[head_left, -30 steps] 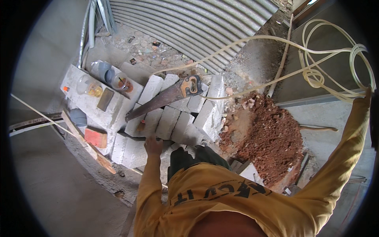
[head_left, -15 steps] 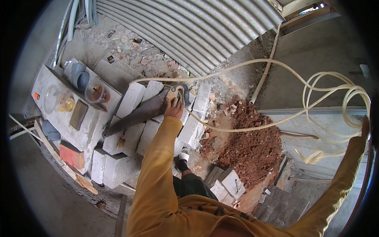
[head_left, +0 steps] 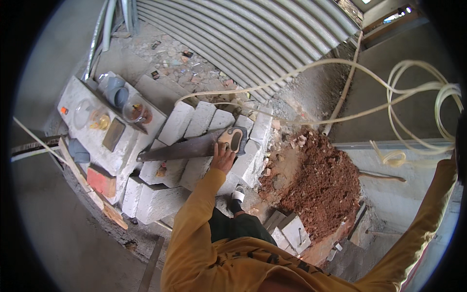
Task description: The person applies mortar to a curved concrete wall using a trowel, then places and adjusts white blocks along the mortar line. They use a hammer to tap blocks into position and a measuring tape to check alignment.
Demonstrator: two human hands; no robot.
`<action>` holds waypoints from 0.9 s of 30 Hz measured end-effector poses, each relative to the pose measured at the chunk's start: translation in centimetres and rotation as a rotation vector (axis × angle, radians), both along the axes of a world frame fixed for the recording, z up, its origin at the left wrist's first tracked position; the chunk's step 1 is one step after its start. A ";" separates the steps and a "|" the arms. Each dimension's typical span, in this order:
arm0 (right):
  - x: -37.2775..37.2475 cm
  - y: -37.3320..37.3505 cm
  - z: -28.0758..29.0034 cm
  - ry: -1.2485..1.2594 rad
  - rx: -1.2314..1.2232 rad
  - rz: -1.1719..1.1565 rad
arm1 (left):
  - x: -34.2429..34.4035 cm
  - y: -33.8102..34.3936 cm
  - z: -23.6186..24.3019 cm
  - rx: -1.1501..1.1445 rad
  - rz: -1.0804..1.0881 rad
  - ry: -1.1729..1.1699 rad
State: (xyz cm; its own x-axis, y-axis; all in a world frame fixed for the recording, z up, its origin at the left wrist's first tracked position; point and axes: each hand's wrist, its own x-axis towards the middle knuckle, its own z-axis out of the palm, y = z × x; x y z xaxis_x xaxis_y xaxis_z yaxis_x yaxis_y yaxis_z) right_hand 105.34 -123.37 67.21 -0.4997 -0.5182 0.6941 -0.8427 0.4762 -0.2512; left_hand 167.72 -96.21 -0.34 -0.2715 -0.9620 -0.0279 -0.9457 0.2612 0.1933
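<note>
A handsaw (head_left: 182, 148) with a dark, worn blade and a wooden handle lies across pale concrete blocks, its handle to the right. My left hand (head_left: 223, 158) is closed at the lower edge of that handle, fingertips on the wood. At the far right my right arm reaches up to the picture's dark rim. My right hand (head_left: 455, 155) is almost wholly lost in shadow there, its fingers hidden. Beside it are loops of a clear, yellowish hose (head_left: 392, 103), which runs left, behind the saw, to the blocks.
Left stands a concrete slab (head_left: 73, 109) bearing clear plastic tubs (head_left: 137, 113), a grey pipe fitting (head_left: 116, 93) and a dark block (head_left: 114, 135). Reddish soil (head_left: 316, 187) is heaped right of the blocks (head_left: 198, 121). Corrugated metal sheeting (head_left: 253, 39) leans at the back above rubble (head_left: 189, 68).
The saw has dropped flatter onto the blocks, its handle turned to show fully. My left hand has shifted lower on it. The hose's lower strand now runs behind the saw; its loops have risen.
</note>
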 end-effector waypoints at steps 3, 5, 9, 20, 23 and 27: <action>5.1 -5.1 -2.2 -0.038 -0.062 0.112 | 0.1 3.9 0.3 0.088 0.175 0.139; 9.9 -9.4 -3.9 -0.070 -0.094 0.199 | 1.0 7.7 0.1 0.074 0.243 0.233; 22.3 -16.4 -7.5 -0.152 -0.103 0.365 | 4.8 17.2 -1.6 0.344 0.511 0.314; 58.2 -20.0 -22.4 -0.235 0.280 0.967 | 13.9 49.5 -2.3 0.853 1.583 0.372; 63.0 -18.6 -25.2 -0.691 0.412 0.992 | 12.1 50.6 -3.4 0.882 1.717 0.545; 68.5 -16.0 -31.3 -0.996 0.147 0.986 | 8.2 48.4 -4.3 0.729 1.742 0.648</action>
